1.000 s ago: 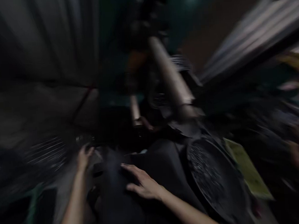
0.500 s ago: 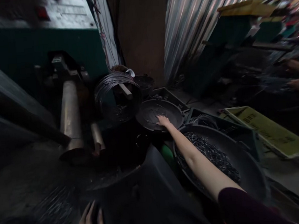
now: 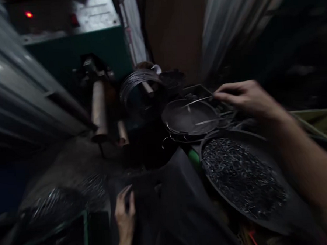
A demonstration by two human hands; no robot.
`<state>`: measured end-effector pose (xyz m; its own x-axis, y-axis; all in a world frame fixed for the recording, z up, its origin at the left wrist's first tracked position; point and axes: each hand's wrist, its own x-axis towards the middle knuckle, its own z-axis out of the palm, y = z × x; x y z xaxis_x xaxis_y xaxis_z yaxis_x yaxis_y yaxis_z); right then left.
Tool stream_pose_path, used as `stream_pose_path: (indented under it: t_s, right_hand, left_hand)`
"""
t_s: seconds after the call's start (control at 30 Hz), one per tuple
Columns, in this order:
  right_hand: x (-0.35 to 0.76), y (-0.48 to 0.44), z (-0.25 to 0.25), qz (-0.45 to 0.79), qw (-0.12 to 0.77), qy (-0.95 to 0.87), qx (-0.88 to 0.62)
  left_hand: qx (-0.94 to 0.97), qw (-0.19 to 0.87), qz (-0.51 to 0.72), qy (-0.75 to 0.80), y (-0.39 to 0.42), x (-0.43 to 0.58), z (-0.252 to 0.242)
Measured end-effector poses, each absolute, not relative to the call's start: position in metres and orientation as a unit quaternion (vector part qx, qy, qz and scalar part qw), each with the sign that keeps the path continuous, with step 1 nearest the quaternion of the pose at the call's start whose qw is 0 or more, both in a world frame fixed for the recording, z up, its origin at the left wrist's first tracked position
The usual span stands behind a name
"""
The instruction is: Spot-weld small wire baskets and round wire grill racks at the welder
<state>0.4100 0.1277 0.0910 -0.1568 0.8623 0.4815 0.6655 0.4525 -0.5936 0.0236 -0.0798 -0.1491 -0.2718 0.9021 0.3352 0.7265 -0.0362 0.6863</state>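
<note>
Closest to me, low in the head view, the left hand sits over the dark cloth with its fingers loosely bent and the thumb apart; I see nothing in it, though I can't tell whether it touches the cloth. Half a second ago only its fingers reached into view at the bottom edge, so some of that shift may be the camera turning. To the right lies the large pan, with a heap of small metal pieces in it and the right forearm passing across its far right side. Beyond it I get the real change: the right hand, which was down in the small pan with fingers spread, is now up and off to that pan's right, thumb and fingertips pinched on one end of a thin wire piece. The wire's free end points left over the small pan; I can't judge whether it touches. Another strip lies at that pan's near right. I take it that the pick has been made and the work rests with the right hand, the left playing no part. Farther off are the wire coil, a metal roller and the green machine, where a red light now shows.
</note>
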Motion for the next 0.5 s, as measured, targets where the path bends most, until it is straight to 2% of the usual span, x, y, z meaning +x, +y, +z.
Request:
stream_pose_path:
  t_s: [0.07, 0.23, 0.4, 0.5]
  right_hand:
    - [0.383, 0.093, 0.118, 0.141, 0.438, -0.754, -0.469]
    - [0.275, 0.078, 0.144, 0.255, 0.427, -0.824, -0.271]
    - [0.194, 0.120, 0.166, 0.206, 0.481, -0.826, -0.210]
    - [0.179, 0.122, 0.175, 0.164, 0.487, -0.836, -0.190]
  left_hand:
    - [0.599, 0.169, 0.437, 0.649, -0.084, 0.051, -0.128]
    - [0.631, 0.243, 0.466, 0.571, -0.094, 0.081, -0.104]
    - [0.586, 0.270, 0.489, 0.587, -0.118, 0.070, -0.107]
    - [0.494, 0.334, 0.518, 0.613, -0.122, 0.065, -0.103]
